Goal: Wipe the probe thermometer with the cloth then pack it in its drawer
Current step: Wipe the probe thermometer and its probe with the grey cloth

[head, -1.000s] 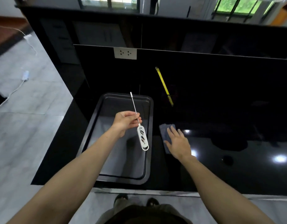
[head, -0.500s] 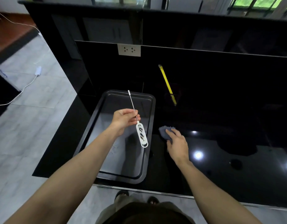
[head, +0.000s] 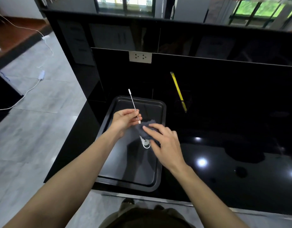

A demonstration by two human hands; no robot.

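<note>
Probe thermometer (head: 135, 108): held in the air above the dark baking tray (head: 109, 181), thin metal stem angled up and away, white body pointing down toward the wearer and mostly hidden under the cloth.
Cloth (head: 144, 129): dark grey, bunched over the upper part of the white body; only the lower end with its ring shows beneath.
Risk, slipping: pinch sits on the narrow stem close to the body, so a firm rub from the cloth could probably twist or pull the thermometer out of that light grip and drop it onto the tray.
Risk, bending: sideways pressure on the body against a grip on the stem may lever the thin probe.
Risk, partial wipe: cloth covers the body only; stem and tip look untouched, easy to skip before packing.
Risk, drawer: none visible in this view, so packing will likely need a turn away from the glossy black counter (head: 240, 162).
Left hand (head: 124, 118): partly closed, thumb and fingertips pinching the stem just above the body, other fingers loosely curled.
Right hand (head: 165, 143): fingers extended and a little spread, pressing the cloth onto the thermometer body; thumb side hidden, so wrap underneath cannot be told.
Nearby: yellow pencil-like stick (head: 178, 91) leaning further back, well apart from both hands.
</note>
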